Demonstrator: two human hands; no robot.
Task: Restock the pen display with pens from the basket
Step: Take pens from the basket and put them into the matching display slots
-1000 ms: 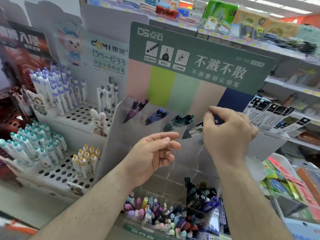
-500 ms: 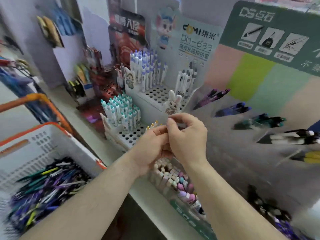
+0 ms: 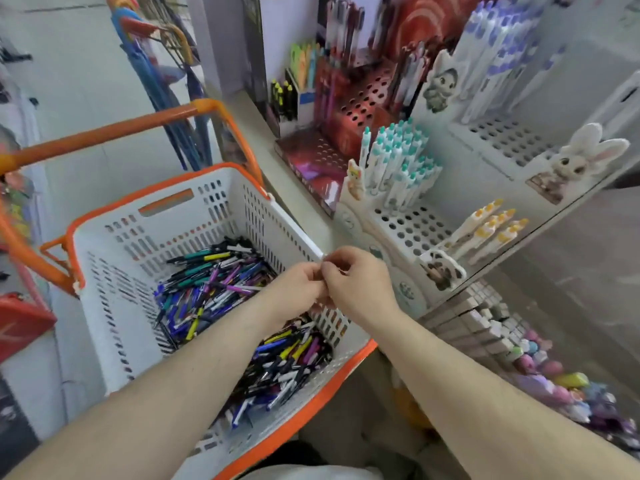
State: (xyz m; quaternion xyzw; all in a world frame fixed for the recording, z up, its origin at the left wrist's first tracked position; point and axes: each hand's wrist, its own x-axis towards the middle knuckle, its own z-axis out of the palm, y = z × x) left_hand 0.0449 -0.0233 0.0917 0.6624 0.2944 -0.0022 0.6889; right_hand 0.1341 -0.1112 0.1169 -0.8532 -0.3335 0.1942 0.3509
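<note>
both hands meet over the basket [image 3: 114, 271] rim, left hand [image 3: 296, 289] and right hand [image 3: 356, 282] fingers curled together; cannot tell what they pinch. pens [image 3: 221, 289] lie loose and heaped in the basket. risk: a blind grab into the tangle snags extras, which drop to the floor.

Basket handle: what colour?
Orange; the basket handle shows clearly in the head view.

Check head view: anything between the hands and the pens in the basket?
Nothing in the head view: both hands, fingertips together, hover above the pens with only air between. The basket wall stands just behind them.
</note>
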